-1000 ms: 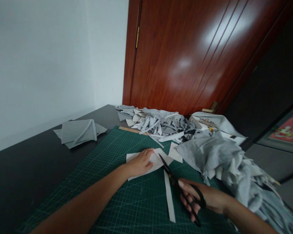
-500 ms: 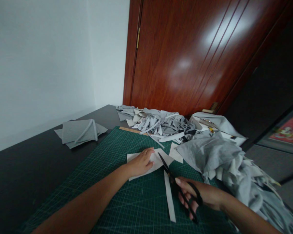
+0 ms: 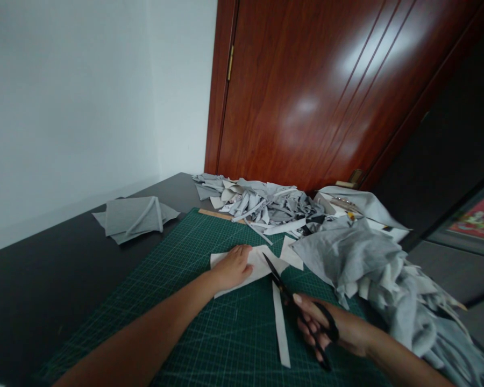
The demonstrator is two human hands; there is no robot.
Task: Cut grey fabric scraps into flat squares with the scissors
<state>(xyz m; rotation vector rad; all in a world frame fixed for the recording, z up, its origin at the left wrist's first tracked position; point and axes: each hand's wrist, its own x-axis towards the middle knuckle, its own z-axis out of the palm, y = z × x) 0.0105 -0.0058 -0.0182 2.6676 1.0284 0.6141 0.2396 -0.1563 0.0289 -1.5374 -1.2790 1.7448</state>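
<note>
My left hand [image 3: 234,267] lies flat on a pale piece of fabric [image 3: 260,263], holding it against the green cutting mat [image 3: 229,338]. In my right hand [image 3: 315,322] is a pair of black scissors [image 3: 282,289], fingers around the handles. The blades reach over the right part of the fabric, pointing up and left; they look closed or nearly so. A narrow pale strip [image 3: 281,333] lies on the mat below the blades. Close to the fabric's right end rests a small pale scrap [image 3: 292,255].
Grey fabric [image 3: 342,242] is heaped along the right side. Behind the mat lies a pile of cut scraps [image 3: 262,201], with a wooden ruler [image 3: 215,214] at the mat's far edge. A white box [image 3: 325,200] stands at the back right. Grey fabric pieces [image 3: 131,215] are stacked at left.
My right hand and the scissors have shifted slightly right. The left hand's fingers have drawn a little closer together on the fabric. The whole view has moved slightly.
</note>
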